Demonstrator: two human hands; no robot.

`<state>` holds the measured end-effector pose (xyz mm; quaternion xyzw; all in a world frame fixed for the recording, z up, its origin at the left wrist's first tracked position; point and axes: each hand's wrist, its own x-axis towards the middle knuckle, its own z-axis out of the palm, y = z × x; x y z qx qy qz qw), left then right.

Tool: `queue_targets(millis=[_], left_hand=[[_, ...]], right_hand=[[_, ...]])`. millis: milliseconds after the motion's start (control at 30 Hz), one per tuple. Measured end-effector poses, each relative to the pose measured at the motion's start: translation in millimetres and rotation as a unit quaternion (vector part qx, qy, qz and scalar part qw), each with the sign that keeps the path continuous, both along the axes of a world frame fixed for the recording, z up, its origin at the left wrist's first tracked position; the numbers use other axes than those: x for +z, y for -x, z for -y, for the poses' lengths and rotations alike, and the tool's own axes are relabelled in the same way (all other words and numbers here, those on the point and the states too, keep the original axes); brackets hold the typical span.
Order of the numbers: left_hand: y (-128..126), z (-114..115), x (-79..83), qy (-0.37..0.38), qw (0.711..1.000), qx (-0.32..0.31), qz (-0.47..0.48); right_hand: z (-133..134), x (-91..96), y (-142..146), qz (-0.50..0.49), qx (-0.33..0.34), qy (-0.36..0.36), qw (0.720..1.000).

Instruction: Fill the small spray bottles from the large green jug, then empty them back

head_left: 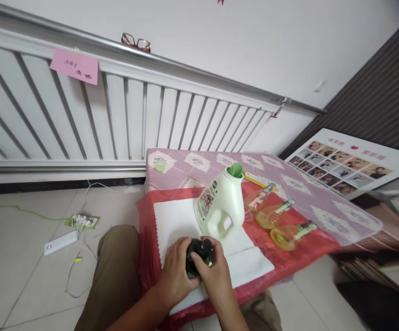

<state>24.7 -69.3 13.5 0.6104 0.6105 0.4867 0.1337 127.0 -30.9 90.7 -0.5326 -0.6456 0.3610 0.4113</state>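
Mind the left edge of the red cloth, hanging down; just inside, find room to move over the white cloth. Next, above its near part, see the left hand curled round a dark rounded object, with the right hand grasping its right side. Probably light, stiff and slightly slippery, like moulded plastic; best held by opposite sides. Slightly farther and right, avoid knocking the pale jug; farther right, steer away from three see-through bottles.
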Motion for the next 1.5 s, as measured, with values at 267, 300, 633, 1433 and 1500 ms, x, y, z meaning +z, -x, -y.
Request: queue_targets(millis=[267,300,633,1433,1500], left_hand=[[0.9,-0.8,-1.3,-0.023,0.999,0.013,-0.025],[0.9,-0.8,-1.5,-0.023,0.999,0.014,-0.024],[0.4,-0.7,-0.5,-0.009,1.0,0.01,0.001],[1.4,-0.6,-19.1,0.004,1.0,0.019,0.02],[1.9,-0.5,-20.7,0.0,1.0,0.023,0.02]], right_hand=[[0.3,-1.9,-6.8,-0.005,0.055,-0.02,0.998],[0.0,-3.3,-6.4,-0.017,0.045,-0.008,0.999],[-8.2,12.7,-7.7,-0.047,0.023,-0.018,0.998],[-78.6,9.4,-142.2,0.093,-0.102,-0.176,0.975],[-87.3,-7.3,-141.1,0.117,-0.063,-0.185,0.974]])
